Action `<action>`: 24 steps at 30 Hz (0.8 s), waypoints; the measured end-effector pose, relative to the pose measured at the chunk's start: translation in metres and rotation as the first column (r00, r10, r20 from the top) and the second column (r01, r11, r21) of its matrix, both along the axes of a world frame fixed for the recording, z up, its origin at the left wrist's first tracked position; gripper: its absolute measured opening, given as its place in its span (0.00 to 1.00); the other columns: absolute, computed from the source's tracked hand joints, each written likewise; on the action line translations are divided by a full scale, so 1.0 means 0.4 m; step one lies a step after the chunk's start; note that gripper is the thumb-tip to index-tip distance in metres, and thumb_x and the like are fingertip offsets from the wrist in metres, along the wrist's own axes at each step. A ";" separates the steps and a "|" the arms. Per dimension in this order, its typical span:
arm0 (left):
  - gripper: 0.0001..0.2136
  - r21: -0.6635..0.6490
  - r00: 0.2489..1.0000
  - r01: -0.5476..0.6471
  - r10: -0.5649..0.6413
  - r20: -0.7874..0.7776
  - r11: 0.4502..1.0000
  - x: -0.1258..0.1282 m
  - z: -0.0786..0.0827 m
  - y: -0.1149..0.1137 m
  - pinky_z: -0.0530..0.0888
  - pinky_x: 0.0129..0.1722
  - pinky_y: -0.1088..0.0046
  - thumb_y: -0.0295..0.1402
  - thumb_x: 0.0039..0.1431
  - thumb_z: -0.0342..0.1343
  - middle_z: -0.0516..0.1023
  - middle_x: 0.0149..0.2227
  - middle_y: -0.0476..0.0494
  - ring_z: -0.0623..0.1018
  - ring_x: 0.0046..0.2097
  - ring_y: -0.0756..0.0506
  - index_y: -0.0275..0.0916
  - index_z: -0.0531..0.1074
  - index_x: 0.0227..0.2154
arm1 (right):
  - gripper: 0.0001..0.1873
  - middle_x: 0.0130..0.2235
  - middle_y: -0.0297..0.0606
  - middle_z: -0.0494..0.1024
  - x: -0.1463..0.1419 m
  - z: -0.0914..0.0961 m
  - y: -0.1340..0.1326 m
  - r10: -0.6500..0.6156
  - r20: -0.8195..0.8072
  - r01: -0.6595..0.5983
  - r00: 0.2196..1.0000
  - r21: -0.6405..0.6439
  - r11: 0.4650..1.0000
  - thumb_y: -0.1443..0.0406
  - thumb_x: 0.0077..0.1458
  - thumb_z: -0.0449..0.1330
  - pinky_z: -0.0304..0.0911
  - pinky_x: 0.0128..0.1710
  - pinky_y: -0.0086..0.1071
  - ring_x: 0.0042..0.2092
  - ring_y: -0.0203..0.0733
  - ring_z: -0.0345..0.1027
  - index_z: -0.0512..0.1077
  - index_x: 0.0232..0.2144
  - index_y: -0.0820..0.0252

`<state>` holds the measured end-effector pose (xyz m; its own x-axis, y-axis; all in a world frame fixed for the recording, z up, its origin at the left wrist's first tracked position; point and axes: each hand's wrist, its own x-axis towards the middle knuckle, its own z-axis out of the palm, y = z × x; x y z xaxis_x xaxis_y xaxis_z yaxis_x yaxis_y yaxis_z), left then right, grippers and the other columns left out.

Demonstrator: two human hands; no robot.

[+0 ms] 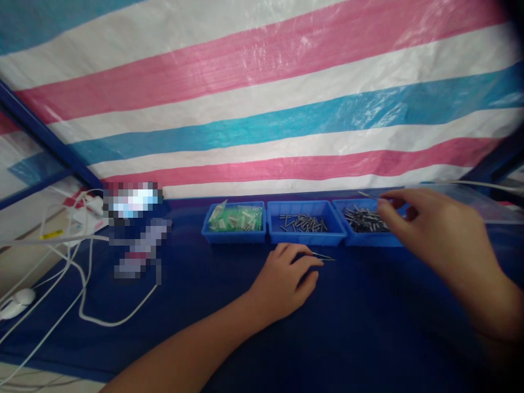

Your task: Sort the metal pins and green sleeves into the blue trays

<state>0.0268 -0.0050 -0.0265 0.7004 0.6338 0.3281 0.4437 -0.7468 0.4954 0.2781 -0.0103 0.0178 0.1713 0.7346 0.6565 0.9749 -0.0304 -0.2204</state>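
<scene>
My left hand (289, 275) rests low over the dark blue table top, its fingers curled. Thin metal pins (325, 257) stick out to the right from between those fingers; their other ends are hidden. Higher up on the right, my right hand (442, 234) pinches a slim metal pin (367, 194) between thumb and forefinger, above the right blue bin (352, 238). Dark metal pins (364, 219) fill that bin, which my right hand partly covers. Beside it, the middle blue bin (305, 238) holds loose silvery pins (307, 223).
A left blue bin (233, 237) contains green and clear plastic packets (235, 218). White cables (84, 295) loop across the table's left side, near a white mouse (18, 303) and a blurred-out device (133, 202). A striped plastic sheet (266, 114) hangs behind the bins.
</scene>
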 end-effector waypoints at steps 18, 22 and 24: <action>0.12 0.295 0.935 0.058 0.052 -0.352 0.954 0.022 -0.013 0.011 0.70 0.43 0.65 0.29 0.65 0.47 0.73 0.47 0.46 0.70 0.47 0.43 0.42 0.70 0.48 | 0.11 0.32 0.36 0.75 -0.126 -0.008 -0.034 0.418 -0.210 -0.441 0.884 -0.076 0.894 0.60 0.59 0.53 0.62 0.30 0.33 0.27 0.37 0.67 0.73 0.39 0.56; 0.10 0.265 0.945 0.071 0.021 -0.327 0.962 0.011 -0.018 0.023 0.71 0.44 0.67 0.29 0.64 0.50 0.73 0.44 0.46 0.71 0.45 0.45 0.41 0.71 0.46 | 0.10 0.34 0.37 0.76 -0.144 -0.020 -0.034 0.532 -0.223 -0.572 0.817 -0.199 0.795 0.62 0.60 0.52 0.63 0.32 0.32 0.31 0.38 0.69 0.73 0.34 0.57; 0.10 0.239 0.952 0.062 0.015 -0.307 0.969 0.006 -0.017 0.028 0.71 0.44 0.68 0.28 0.64 0.49 0.73 0.43 0.46 0.71 0.44 0.46 0.41 0.70 0.46 | 0.11 0.34 0.37 0.76 -0.150 -0.026 -0.032 0.570 -0.210 -0.607 0.795 -0.272 0.747 0.63 0.60 0.51 0.63 0.33 0.32 0.33 0.39 0.71 0.73 0.33 0.57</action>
